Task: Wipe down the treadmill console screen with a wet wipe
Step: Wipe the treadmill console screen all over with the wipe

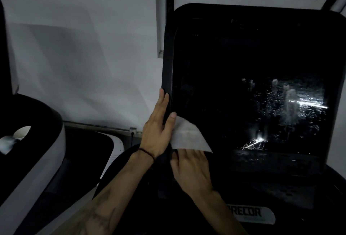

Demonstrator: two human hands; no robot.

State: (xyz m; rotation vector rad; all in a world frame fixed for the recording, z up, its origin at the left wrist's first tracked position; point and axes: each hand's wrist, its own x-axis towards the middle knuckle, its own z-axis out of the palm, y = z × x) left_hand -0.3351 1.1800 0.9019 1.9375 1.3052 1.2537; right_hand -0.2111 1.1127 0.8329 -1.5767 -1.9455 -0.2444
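Note:
The treadmill console screen (234, 84) is a large black glossy panel tilted up at the right, with wet streaks and droplets glinting on its right half. My left hand (159, 128) grips the screen's left frame edge, fingers behind and thumb on the front. A white wet wipe (187, 135) lies flat against the screen's lower left corner. My right hand (191, 169) holds the wipe's lower edge, fingers pressed against the panel.
A neighbouring machine's white and black console (37, 150) with a cup (21, 133) in its holder stands at the left. A pale wall (84, 56) rises behind. The console's lower panel bears a logo plate (249, 214).

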